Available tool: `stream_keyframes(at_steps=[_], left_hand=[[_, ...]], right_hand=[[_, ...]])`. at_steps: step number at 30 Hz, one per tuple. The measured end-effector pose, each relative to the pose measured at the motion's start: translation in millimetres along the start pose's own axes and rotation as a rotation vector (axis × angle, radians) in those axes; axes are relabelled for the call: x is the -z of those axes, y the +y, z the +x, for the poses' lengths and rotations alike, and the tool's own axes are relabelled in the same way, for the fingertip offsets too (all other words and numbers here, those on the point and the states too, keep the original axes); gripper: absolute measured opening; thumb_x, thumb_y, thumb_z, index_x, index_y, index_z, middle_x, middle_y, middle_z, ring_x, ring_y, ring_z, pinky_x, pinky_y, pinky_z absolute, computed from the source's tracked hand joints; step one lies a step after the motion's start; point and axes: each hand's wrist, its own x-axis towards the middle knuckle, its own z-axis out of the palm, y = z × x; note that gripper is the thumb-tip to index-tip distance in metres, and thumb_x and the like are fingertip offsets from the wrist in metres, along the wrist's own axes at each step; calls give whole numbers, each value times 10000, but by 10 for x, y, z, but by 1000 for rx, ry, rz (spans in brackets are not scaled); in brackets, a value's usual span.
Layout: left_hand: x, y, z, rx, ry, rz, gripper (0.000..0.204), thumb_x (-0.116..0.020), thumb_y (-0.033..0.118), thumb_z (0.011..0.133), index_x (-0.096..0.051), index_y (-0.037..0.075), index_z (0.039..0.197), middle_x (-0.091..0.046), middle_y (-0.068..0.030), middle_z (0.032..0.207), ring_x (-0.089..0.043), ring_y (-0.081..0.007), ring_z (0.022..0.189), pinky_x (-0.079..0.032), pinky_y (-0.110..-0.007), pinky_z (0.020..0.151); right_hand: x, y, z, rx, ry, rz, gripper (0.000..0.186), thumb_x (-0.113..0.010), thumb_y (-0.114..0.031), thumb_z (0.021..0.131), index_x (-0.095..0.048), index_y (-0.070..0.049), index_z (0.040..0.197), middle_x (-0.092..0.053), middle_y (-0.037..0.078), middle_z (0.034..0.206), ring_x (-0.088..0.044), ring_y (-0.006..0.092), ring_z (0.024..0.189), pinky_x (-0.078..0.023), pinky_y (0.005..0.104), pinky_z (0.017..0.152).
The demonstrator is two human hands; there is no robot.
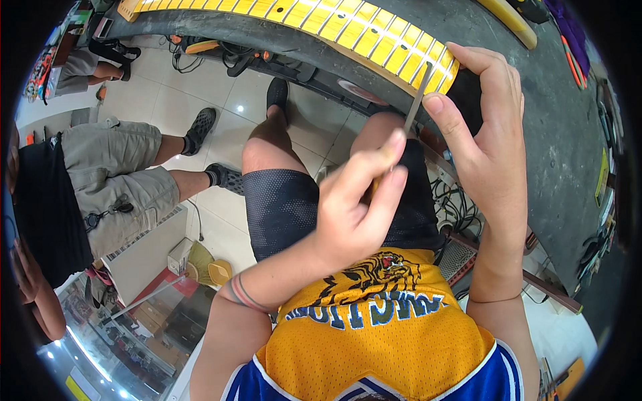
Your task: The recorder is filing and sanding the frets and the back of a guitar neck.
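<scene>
A guitar neck (321, 21) with a glossy yellow fretboard, metal frets and dark dots lies along the near edge of the dark workbench. My right hand (491, 113) holds its right end, the thumb on the near edge and the index finger at the far corner. In my left hand (361, 200) is a thin metal file (418, 100), pinched between thumb and fingers. The file's tip lies over the last frets near my right thumb, crossing the neck's near edge. Most of the file's handle is hidden in my left fist.
Beyond the neck, a yellow curved piece (509, 21) lies on the bench (555, 140). Assorted tools (602, 220) line the bench's right side. Cables (458, 207) hang below it. Another person in khaki shorts (120, 160) stands at left, near a glass case (134, 347).
</scene>
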Motion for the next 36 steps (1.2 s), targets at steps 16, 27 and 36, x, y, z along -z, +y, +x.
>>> stream_keyframes(at_steps=[16,27,36], left_hand=[[169,46,125,168,-151,-428,400,-594,62,1246,-601,-30,1635,-645,-49,802,-530,-93,605,-406,-258,537],[246,126,605,-588,-138,439,511,-816,-147,971,-773,-43,1469,-803,-123,1001,-704,-217,683,-571,-331,632],[-56,-58,-42,-360,-328,-60,466,-951,244,966,-667,66,1289,-762,-102,979,-770,-425,894,-625,-498,787]], right_hand=[[48,18,-4,-29,-11,8,508,-833,-294,1087,-691,-28,1496,-719,142,1434,-641,340,1386,-450,465,1259],[29,52,-2,-2,-5,49,501,-795,-122,1066,-673,-18,1541,-705,165,1479,-637,340,1410,-451,436,1266],[62,-394,-862,-201,-33,846,357,-509,-321,1249,-635,10,1202,-681,217,1194,-628,336,1110,-530,527,1040]])
